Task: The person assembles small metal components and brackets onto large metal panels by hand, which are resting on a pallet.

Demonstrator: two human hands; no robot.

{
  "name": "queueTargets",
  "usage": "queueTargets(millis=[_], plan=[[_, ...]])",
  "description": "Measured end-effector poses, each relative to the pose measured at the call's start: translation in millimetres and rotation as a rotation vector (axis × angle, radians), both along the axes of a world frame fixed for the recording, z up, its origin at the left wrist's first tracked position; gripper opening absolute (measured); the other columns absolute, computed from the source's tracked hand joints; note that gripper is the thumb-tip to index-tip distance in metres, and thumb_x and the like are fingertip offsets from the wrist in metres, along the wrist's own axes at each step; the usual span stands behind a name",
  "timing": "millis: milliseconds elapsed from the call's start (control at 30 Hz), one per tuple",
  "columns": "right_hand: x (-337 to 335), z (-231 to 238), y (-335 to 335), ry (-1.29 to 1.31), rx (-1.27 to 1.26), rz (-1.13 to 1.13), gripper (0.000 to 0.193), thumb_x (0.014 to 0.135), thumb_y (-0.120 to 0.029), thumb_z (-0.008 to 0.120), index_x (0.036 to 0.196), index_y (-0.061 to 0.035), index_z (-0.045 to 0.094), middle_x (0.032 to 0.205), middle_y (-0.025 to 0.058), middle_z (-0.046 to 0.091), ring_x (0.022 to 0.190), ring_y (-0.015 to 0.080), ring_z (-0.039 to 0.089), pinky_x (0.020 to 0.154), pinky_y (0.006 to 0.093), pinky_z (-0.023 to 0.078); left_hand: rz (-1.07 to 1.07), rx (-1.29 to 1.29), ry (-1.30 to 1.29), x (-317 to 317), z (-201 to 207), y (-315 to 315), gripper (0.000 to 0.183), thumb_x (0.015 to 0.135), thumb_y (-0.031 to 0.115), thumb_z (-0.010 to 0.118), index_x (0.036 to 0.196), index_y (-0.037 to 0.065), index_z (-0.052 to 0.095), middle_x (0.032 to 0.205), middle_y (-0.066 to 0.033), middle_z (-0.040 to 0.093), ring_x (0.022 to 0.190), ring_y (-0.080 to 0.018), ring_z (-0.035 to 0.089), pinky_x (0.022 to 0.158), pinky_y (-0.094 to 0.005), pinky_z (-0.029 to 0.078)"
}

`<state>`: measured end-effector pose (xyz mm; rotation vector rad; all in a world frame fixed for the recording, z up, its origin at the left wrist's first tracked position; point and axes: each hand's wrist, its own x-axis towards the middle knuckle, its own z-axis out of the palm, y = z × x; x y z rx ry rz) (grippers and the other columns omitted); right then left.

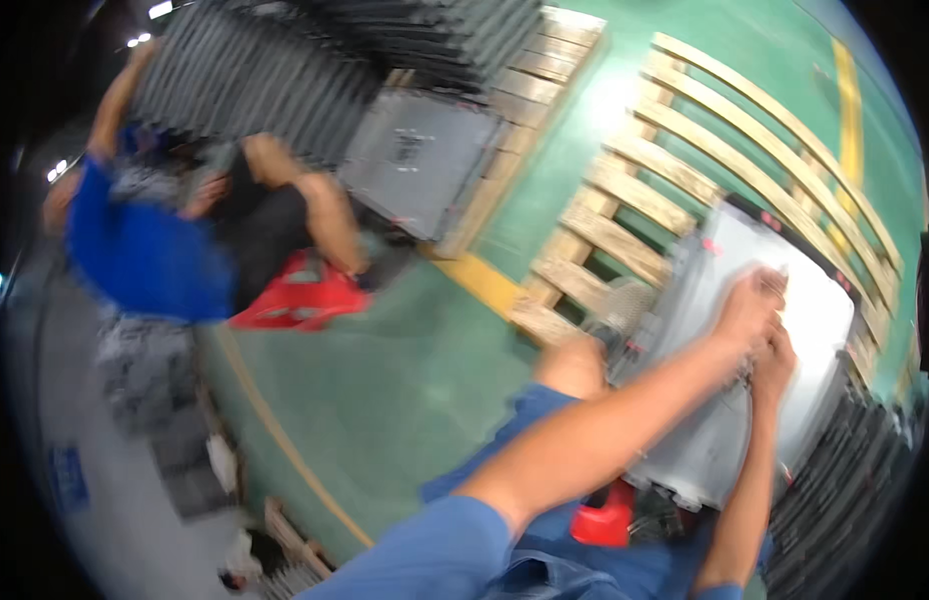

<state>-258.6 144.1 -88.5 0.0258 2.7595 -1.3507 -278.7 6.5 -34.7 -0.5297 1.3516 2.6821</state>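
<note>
Across in front of me lies a light grey rectangular panel [820, 315], with a dark strip along its far edge and small reddish pieces at its rims. My left hand [753, 308] is over the middle of the panel, its fingers curled together. Just below it, my right hand [774, 362] is also closed, and the two hands touch or nearly touch. Whatever sits between the fingers is small and blurred, so I cannot make it out. Both forearms reach over the panel's near part.
Beyond the panel a wooden pallet [620, 240] rests on the green floor. Dark ribbed parts [845, 500] are stacked at the lower right. On the left a person in blue [150, 255] sits on a red stool [300, 298] beside grey panels [420, 160] on another pallet [525, 88].
</note>
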Motion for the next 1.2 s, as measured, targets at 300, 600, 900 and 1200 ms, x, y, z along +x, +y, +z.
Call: queueTargets(millis=[300, 600, 900, 1200], plan=[[5, -28, -24, 0.253, 0.438, 0.098, 0.008, 0.085, -0.004, 0.053, 0.09, 0.0015, 0.055, 0.087, 0.0142, 0.058, 0.084, 0.0328, 0.057, 0.072, 0.0395, 0.045, 0.024, 0.076, -0.092, 2, 25, -29, 0.041, 0.086, 0.044, 0.058, 0.083, 0.005, 0.048, 0.067, -0.0022, 0.05, 0.051, -0.0066, 0.045, 0.044, -0.0206, 0.039], [9, 93, 2, -0.327, -0.453, -0.173, 0.028, 0.092, -0.021, 0.053, 0.107, 0.0017, 0.06, 0.087, 0.0047, 0.062, 0.066, 0.0046, 0.052, 0.056, 0.0158, 0.04, -0.152, -0.15, 0.01, 2, 22, 4, 0.022, 0.091, 0.023, 0.054, 0.093, 0.001, 0.052, 0.062, -0.0051, 0.053, 0.049, -0.0106, 0.049, 0.041, -0.0271, 0.039], [48, 114, -7, -0.307, -0.772, -0.288, 0.023, 0.085, -0.014, 0.064, 0.101, 0.0009, 0.061, 0.08, 0.0033, 0.062, 0.067, 0.0075, 0.054, 0.059, 0.0204, 0.044, -0.685, -0.13, -0.023, 19, 42, -8, 0.034, 0.09, 0.031, 0.056, 0.11, 0.004, 0.052, 0.065, -0.0004, 0.054, 0.053, -0.0067, 0.045, 0.047, -0.0208, 0.036], [51, 93, 29, -0.284, -0.76, -0.406, 0.015, 0.083, -0.014, 0.065, 0.092, -0.0024, 0.061, 0.078, 0.0032, 0.06, 0.067, 0.01, 0.056, 0.055, 0.0217, 0.045, -0.718, -0.189, -0.162, 18, 40, -1, 0.035, 0.094, 0.031, 0.047, 0.112, 0.002, 0.052, 0.077, -0.0018, 0.054, 0.063, -0.0067, 0.049, 0.055, -0.0188, 0.042]])
